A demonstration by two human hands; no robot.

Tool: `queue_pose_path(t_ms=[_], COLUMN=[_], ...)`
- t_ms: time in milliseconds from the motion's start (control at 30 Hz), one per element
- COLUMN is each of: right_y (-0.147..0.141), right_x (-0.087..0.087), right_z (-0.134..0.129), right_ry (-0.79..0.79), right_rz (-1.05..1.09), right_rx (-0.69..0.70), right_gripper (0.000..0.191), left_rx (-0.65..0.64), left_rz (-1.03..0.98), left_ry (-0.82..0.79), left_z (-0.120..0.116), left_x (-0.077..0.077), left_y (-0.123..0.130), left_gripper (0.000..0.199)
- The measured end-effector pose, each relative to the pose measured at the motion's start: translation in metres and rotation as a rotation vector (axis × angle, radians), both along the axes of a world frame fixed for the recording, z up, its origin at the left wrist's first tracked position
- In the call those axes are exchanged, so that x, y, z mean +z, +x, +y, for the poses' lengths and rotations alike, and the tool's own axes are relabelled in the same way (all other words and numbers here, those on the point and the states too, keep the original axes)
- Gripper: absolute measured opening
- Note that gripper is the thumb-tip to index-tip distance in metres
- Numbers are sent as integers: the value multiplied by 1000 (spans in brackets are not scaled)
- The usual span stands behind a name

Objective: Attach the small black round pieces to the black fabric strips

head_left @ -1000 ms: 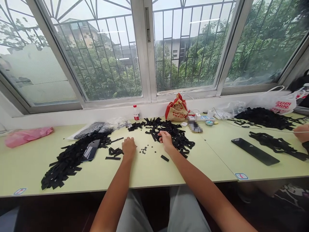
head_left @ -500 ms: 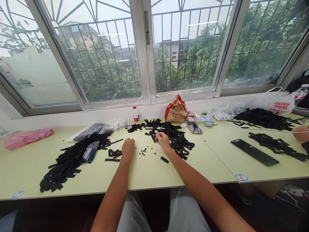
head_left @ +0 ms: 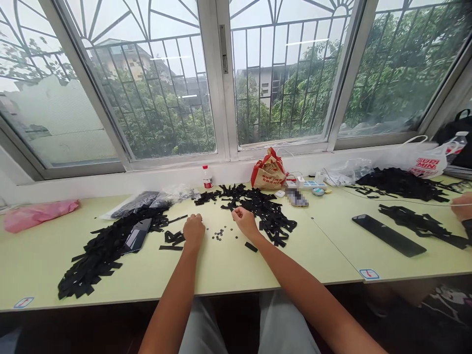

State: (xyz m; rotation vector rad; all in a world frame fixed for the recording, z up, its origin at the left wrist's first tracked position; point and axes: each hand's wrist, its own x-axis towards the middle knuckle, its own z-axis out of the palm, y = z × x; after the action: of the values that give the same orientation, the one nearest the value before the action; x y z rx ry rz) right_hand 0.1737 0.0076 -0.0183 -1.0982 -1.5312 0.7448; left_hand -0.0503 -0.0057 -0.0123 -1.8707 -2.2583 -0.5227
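Note:
My left hand (head_left: 194, 229) rests on the table with its fingers curled down and together; whatever is under the fingertips is hidden. To its left are several loose black fabric strips (head_left: 174, 237). My right hand (head_left: 245, 220) is closed in a pinch just above the table, and what it holds is too small to make out. Between the hands lie several small dark rings (head_left: 218, 234). A big pile of black strips (head_left: 271, 211) spreads beyond and right of my right hand. One single strip (head_left: 251, 247) sits below that wrist.
A long heap of black strips (head_left: 96, 253) with a phone (head_left: 137, 237) on it extends at left. Along the window stand a small bottle (head_left: 207, 177) and a paper bag (head_left: 268, 172). Another person's hand (head_left: 461, 206) is at the right edge, near a dark flat panel (head_left: 389, 235).
My right hand has moved slightly left and down, away from the strip pile, still pinched. My left hand stays almost in place. The view has tilted a little.

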Motion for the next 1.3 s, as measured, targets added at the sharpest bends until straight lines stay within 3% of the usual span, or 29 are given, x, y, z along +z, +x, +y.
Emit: queue_pose_path(t_ms=[133, 267, 433, 633, 800, 900, 1067, 1200, 1300], right_y=[-1, -2, -2, -3, -4, -4, -3, -1, 0], right_x=[-1, 0, 3, 5, 8, 10, 8, 5, 4], right_z=[-2, -3, -4, -4, -8, -11, -8, -2, 2], right_ry=[23, 41, 32, -114, -187, -243, -292, -276, -234], right_rz=[-33, -42, 7, 78, 116, 164, 241, 342, 419], right_rx=[24, 35, 87, 194, 362, 427, 416, 351, 280], right_gripper=[22, 22, 24, 32, 40, 40, 34, 40, 42], left_rx=[0, -70, -215, -377, -645, -674, -657, -562, -550], left_rz=[-7, -81, -594, -1230, -1425, -1413, -1292, -782, -448], left_ry=[96, 305, 465, 376, 178, 109, 105, 152, 81], left_z=[-1, -4, 1, 12, 7, 6, 8, 5, -2], left_x=[6, 16, 20, 11, 9, 10, 8, 5, 5], left_y=[3, 9, 20, 32, 40, 42, 41, 38, 37], left_gripper=[38, 36, 32, 36, 45, 42, 34, 20, 18])
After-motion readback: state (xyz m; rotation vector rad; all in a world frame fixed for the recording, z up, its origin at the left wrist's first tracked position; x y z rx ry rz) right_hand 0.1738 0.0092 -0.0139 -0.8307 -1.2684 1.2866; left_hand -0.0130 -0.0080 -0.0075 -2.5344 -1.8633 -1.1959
